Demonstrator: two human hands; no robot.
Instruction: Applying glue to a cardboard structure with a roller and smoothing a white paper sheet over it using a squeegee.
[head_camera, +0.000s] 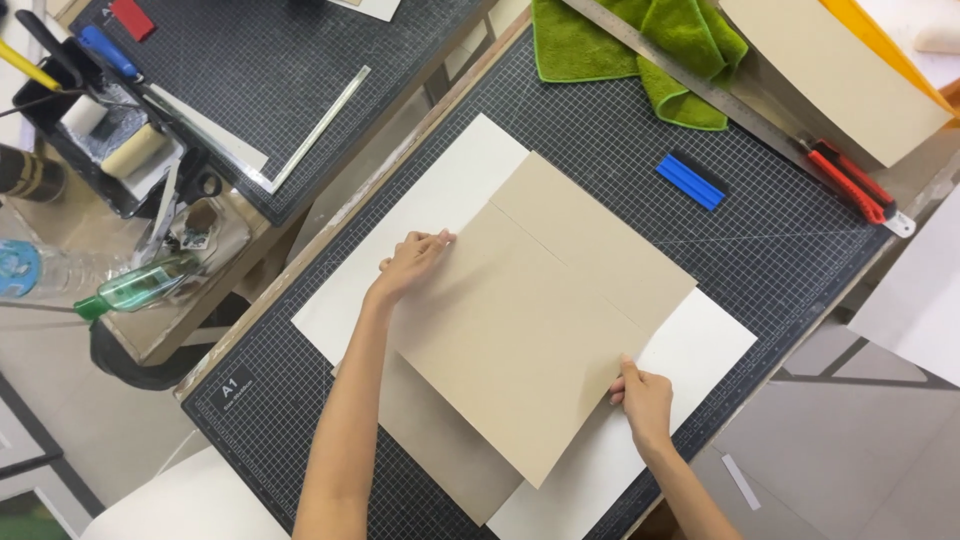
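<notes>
Left hand (412, 262) and right hand (643, 398), fingers flat and ungripping, on tan greyboard sheet (530, 320) atop white paper (450, 195), dark cutting mat (760, 250) below.

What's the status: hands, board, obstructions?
Left hand and right hand both flat on grey board, opposite edges. Board overlaps white sheet. Blue scraper lies apart.

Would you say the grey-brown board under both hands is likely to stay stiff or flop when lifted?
Probably stiff: the grey-brown board lies flat with straight edges under the left hand and right hand. It likely slides easily on the white sheet, and looks light for its size.
</notes>
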